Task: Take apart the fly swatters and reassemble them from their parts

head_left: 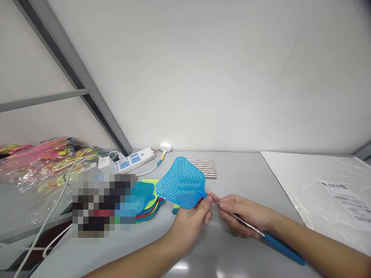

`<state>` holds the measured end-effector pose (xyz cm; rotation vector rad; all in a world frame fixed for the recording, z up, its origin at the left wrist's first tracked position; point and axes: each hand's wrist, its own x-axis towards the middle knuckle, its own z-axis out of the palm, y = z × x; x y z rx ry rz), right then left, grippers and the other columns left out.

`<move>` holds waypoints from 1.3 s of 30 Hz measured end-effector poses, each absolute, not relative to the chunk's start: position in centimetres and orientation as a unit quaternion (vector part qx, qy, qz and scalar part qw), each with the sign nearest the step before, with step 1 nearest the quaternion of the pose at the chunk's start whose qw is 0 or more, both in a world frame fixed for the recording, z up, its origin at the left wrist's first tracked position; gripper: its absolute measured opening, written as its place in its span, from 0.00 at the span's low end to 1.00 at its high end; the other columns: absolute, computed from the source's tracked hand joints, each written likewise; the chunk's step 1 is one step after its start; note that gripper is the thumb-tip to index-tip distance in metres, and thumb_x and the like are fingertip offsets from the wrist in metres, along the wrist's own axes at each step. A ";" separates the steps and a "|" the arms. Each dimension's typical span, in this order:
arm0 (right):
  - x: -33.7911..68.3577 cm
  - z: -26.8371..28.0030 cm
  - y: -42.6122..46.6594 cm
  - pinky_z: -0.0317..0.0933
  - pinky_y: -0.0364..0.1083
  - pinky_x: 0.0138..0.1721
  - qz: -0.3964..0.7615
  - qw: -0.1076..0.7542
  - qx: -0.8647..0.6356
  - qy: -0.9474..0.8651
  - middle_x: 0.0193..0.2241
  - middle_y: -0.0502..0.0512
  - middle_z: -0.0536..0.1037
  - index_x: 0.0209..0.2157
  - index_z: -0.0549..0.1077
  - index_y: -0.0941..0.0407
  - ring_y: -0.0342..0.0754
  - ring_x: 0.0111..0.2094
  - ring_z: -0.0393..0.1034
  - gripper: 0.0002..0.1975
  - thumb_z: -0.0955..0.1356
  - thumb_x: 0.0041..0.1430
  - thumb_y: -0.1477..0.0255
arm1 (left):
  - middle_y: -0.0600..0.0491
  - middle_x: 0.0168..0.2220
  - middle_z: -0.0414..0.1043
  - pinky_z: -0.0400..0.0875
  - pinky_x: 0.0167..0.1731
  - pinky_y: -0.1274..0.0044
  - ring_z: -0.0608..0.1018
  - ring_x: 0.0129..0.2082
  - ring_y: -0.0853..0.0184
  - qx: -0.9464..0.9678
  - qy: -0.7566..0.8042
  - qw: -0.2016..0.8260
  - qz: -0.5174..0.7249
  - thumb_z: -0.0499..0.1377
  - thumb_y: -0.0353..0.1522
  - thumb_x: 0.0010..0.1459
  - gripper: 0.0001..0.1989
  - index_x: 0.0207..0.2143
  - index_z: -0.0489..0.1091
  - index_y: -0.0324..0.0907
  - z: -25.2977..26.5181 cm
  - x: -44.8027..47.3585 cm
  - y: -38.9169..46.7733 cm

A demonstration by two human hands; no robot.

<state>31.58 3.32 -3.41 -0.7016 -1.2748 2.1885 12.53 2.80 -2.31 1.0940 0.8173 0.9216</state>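
A blue fly swatter (182,183) with a perforated head is held above the table, tilted from upper left to lower right. My left hand (189,224) pinches its neck just below the head, thumb on top. My right hand (246,216) is closed around the thin metal rod (242,221), whose blue handle (285,249) runs out below the wrist. Left of my hands lies a stack of swatter heads (146,199) in blue, yellow-green and red. Several metal rods (208,168) lie side by side behind the held head, partly hidden by it.
A white power strip (135,160) with plugs and cables stands at the back left, near a white round device (165,147). Bagged colourful items (55,158) lie at far left. A white plastic mailer (319,185) covers the right side. A pixelated patch hides part of the left.
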 end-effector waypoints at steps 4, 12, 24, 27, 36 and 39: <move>31.3 -3.2 3.6 0.45 0.38 0.10 0.806 0.247 -0.254 -0.475 0.05 0.42 0.61 0.22 0.64 0.56 0.37 0.05 0.46 0.23 0.61 0.65 0.55 | 0.59 0.19 0.60 0.58 0.29 0.77 0.64 0.23 0.70 0.490 0.371 0.666 0.422 0.58 0.43 0.61 0.15 0.40 0.73 0.41 -2.3 12.6 2.7; 32.3 -3.5 3.3 0.46 0.38 0.12 0.813 0.246 -0.261 -0.459 0.04 0.42 0.60 0.21 0.62 0.56 0.36 0.05 0.45 0.23 0.59 0.67 0.57 | 0.62 0.14 0.54 0.61 0.31 0.78 0.63 0.21 0.72 0.404 0.369 0.629 0.552 0.60 0.43 0.59 0.14 0.34 0.70 0.41 0.6 10.9 5.1; 32.7 -2.4 4.5 0.43 0.38 0.13 0.817 0.228 -0.248 -0.468 0.06 0.40 0.59 0.25 0.63 0.56 0.36 0.07 0.42 0.19 0.59 0.68 0.59 | 0.61 0.16 0.56 0.67 0.30 0.84 0.63 0.20 0.76 0.365 0.314 0.570 0.666 0.60 0.37 0.61 0.09 0.33 0.72 0.40 3.5 8.3 7.5; 33.0 -2.2 4.7 0.43 0.38 0.14 0.807 0.208 -0.256 -0.489 0.07 0.40 0.60 0.25 0.62 0.55 0.36 0.07 0.42 0.19 0.59 0.68 0.59 | 0.61 0.18 0.59 0.68 0.28 0.84 0.61 0.18 0.78 0.351 0.299 0.557 0.691 0.61 0.35 0.60 0.08 0.32 0.72 0.38 3.8 7.8 8.3; 35.0 0.2 5.7 0.43 0.40 0.14 0.711 0.138 -0.317 -0.612 0.09 0.40 0.59 0.27 0.60 0.54 0.37 0.10 0.45 0.19 0.59 0.66 0.55 | 0.57 0.30 0.67 0.69 0.26 0.85 0.59 0.16 0.82 0.303 0.248 0.490 0.778 0.56 0.27 0.63 0.09 0.28 0.70 0.37 6.3 4.2 11.0; 35.3 1.5 5.6 0.44 0.40 0.17 0.632 0.132 -0.383 -0.661 0.13 0.41 0.59 0.26 0.59 0.54 0.37 0.14 0.46 0.21 0.59 0.66 0.54 | 0.57 0.27 0.65 0.69 0.25 0.85 0.58 0.16 0.81 0.320 0.247 0.480 0.778 0.56 0.29 0.63 0.09 0.29 0.71 0.37 6.2 4.4 10.8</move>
